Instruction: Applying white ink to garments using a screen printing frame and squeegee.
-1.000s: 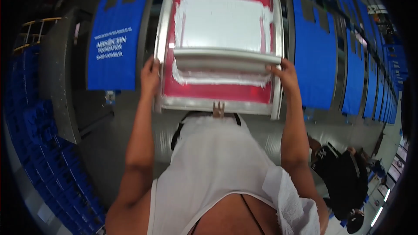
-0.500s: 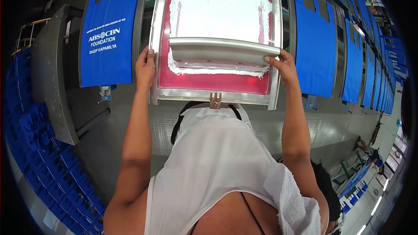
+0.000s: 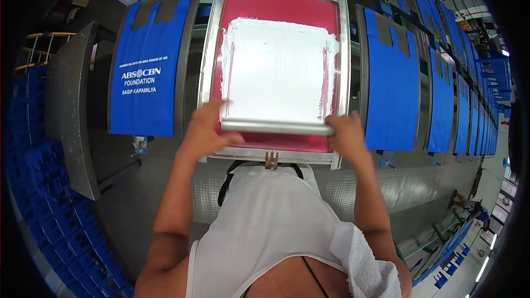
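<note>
A screen-printing frame (image 3: 344, 49) with a pink mesh (image 3: 281, 5) and a broad white ink layer (image 3: 276, 72) lies before me. A metal squeegee bar (image 3: 276, 127) crosses the lower part of the mesh. My left hand (image 3: 212, 132), blurred, is at the bar's left end with fingers spread and thumb out. My right hand (image 3: 345, 135) is closed on the bar's right end. A metal clamp (image 3: 271, 160) is on the frame's near edge.
Blue bag panels lie on platens at left (image 3: 143, 110) and in a long row at right (image 3: 389, 94). A metal plate (image 3: 72, 116) and blue stacks (image 3: 44, 176) stand at far left. A co-worker (image 3: 472, 209) is at the lower right, beside green rails (image 3: 425, 243).
The squeegee has moved toward me, down to the mesh's near end. My left hand has come inward, its fingers spreading. The whole frame sits lower in view.
</note>
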`<action>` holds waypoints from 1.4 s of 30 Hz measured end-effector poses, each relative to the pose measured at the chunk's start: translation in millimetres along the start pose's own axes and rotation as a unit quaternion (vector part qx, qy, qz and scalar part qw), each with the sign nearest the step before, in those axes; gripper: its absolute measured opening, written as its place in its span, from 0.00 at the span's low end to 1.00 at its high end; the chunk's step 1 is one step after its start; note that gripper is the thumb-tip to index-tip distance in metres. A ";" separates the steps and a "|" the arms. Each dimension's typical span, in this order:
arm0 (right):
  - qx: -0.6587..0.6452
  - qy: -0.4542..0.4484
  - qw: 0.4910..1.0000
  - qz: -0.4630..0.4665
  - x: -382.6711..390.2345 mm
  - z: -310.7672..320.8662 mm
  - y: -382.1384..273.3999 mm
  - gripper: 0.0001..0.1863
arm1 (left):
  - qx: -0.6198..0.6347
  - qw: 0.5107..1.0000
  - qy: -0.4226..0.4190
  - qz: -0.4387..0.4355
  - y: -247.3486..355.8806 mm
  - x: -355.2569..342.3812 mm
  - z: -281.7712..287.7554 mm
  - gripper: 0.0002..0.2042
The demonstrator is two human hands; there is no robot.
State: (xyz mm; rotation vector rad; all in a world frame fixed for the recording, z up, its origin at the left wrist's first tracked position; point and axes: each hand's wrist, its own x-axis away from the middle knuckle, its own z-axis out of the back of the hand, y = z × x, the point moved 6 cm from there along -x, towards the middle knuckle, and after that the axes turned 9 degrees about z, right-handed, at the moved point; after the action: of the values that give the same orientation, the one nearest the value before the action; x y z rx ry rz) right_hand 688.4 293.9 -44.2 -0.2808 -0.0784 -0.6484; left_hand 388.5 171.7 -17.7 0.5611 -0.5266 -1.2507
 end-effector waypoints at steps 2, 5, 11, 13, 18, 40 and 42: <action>0.027 0.041 0.998 0.038 3.5 -3.7 -21.1 0.21 | -0.162 0.976 -0.124 -0.081 17.5 -3.3 -25.8 0.17; -0.095 0.029 0.995 -0.012 -10.1 -0.6 -8.5 0.17 | -0.194 0.966 -0.153 -0.073 20.7 -35.9 -24.3 0.11; 0.017 0.152 0.988 0.010 -126.0 34.4 47.0 0.18 | -0.174 0.974 0.088 -0.116 2.8 -142.6 -13.9 0.14; 0.066 0.173 0.982 0.031 -150.9 14.3 53.6 0.18 | -0.169 0.975 0.100 -0.101 -27.1 -160.7 -36.3 0.17; 0.054 0.095 0.994 0.029 -102.6 -20.5 28.6 0.18 | -0.190 0.980 0.010 -0.059 -19.2 -98.0 -53.8 0.22; 0.005 0.094 0.996 -0.004 -93.9 -14.2 28.8 0.16 | -0.162 0.986 0.029 -0.019 -22.7 -95.2 -51.6 0.21; 0.054 0.076 0.996 -0.003 -148.7 7.1 55.1 0.16 | -0.196 0.980 0.039 -0.015 -24.1 -154.9 -39.4 0.18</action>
State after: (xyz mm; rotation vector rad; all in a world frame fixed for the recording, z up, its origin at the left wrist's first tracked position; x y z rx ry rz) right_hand 603.7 424.7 -73.9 -0.1274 0.0313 -0.6674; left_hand 360.5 320.9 -73.1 0.2835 -0.1967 -1.3134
